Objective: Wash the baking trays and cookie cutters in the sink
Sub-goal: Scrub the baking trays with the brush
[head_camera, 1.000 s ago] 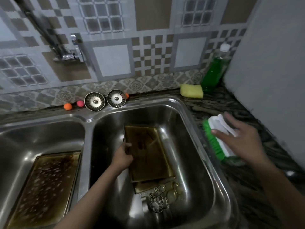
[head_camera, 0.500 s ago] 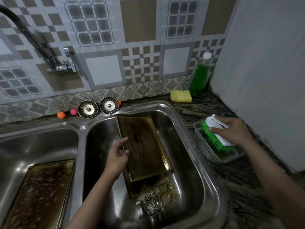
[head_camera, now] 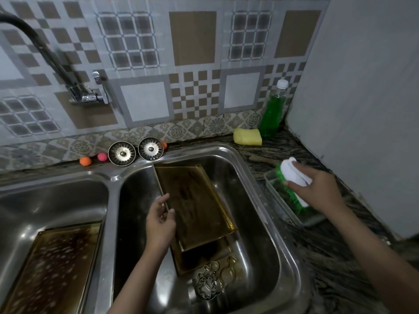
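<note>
Brush gripped by right hand sits over the tabletop dish, at three o'clock from the tilted tray in the right basin, long axis twelve-to-six, whose left rim the left hand pinches between curled fingers.

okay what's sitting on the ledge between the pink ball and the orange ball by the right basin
In the head view, two round sink strainers stand side by side between the pink ball and the orange ball.
</note>
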`<state>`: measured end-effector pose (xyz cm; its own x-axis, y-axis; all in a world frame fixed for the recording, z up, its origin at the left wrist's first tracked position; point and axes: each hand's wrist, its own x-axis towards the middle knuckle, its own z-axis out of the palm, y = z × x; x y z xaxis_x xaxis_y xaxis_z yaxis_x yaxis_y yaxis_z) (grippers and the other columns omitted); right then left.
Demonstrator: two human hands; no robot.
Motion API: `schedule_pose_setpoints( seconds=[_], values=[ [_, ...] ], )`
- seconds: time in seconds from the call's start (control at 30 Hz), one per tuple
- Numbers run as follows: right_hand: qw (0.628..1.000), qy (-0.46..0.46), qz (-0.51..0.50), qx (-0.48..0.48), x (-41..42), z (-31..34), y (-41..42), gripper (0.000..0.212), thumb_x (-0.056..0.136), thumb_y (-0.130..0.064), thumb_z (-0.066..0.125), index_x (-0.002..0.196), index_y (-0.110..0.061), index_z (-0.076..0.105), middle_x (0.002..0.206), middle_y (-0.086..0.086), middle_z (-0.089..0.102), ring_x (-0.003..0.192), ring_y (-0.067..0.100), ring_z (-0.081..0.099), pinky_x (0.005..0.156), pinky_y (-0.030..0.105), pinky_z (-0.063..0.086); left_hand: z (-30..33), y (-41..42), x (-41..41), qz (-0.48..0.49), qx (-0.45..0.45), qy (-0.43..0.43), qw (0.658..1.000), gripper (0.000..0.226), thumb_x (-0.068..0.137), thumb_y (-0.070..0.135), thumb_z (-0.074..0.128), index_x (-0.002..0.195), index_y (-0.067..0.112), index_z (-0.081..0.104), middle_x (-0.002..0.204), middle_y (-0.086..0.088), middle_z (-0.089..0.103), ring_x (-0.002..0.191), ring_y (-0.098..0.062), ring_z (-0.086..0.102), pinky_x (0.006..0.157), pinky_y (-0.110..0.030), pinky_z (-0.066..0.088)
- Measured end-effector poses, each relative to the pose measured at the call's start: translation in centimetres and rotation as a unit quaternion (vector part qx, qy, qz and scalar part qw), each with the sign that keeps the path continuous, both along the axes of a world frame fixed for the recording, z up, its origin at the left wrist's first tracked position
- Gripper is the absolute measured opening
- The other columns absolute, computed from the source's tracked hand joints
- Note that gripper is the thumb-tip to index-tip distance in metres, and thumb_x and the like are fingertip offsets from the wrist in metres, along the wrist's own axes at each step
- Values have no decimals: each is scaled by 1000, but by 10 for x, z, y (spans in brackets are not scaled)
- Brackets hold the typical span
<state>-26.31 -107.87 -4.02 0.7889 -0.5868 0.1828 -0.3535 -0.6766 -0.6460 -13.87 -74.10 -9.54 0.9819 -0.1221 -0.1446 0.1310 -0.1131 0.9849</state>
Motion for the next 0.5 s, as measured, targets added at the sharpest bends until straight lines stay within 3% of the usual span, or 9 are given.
schedule_pose_setpoints(
  seconds=[0.1, 0.2, 0.27, 0.33, 0.4, 0.5],
  values=[
    [995, -74, -1, 67, 9, 32, 46, 66, 73, -26, 80, 134, -23, 54, 129, -2, 56, 109, 13, 55, 88, 26, 48, -1, 1, -4, 19, 6, -37, 999, 38, 93, 3, 48, 118, 32, 52, 124, -7, 58, 102, -17, 61, 87, -43, 54],
    [982, -66, 81, 156, 24, 36, 117, 68, 74, -28, 79, 135, -31, 49, 121, -13, 51, 103, 12, 58, 78, 28, 57, 2, -3, -12, 39, 12, -85, 996, 38, 93, 1, 44, 117, 29, 52, 120, -6, 59, 107, -23, 60, 91, -47, 51],
    [975, -54, 154, 152, 37, 21, 162, 67, 75, -32, 79, 135, -33, 49, 125, -16, 52, 112, 8, 57, 88, 27, 54, 7, -4, -19, 56, 7, -121, 991, 35, 92, 2, 43, 116, 25, 53, 118, -5, 60, 109, -21, 59, 96, -49, 48],
    [970, -66, 206, 111, 58, 9, 181, 65, 77, -30, 77, 135, -28, 50, 129, -6, 58, 116, 10, 57, 91, 27, 51, 14, 1, -28, 63, -10, -147, 987, 32, 91, 8, 42, 116, 23, 55, 118, -3, 60, 112, -13, 57, 99, -44, 46],
    [977, -78, 181, 80, 89, 7, 183, 64, 78, -28, 76, 136, -23, 50, 126, 6, 63, 112, 18, 60, 89, 32, 52, 16, 9, -36, 68, -17, -155, 985, 33, 92, 5, 43, 117, 22, 55, 119, -1, 59, 116, -10, 54, 102, -41, 44],
    [983, -99, 104, 119, 117, 17, 201, 65, 78, -29, 76, 137, -19, 50, 129, 5, 61, 116, 17, 57, 91, 20, 44, 19, 18, -42, 76, -31, -163, 983, 36, 93, -2, 44, 118, 21, 56, 120, -2, 60, 117, -10, 55, 103, -40, 44]
  ],
)
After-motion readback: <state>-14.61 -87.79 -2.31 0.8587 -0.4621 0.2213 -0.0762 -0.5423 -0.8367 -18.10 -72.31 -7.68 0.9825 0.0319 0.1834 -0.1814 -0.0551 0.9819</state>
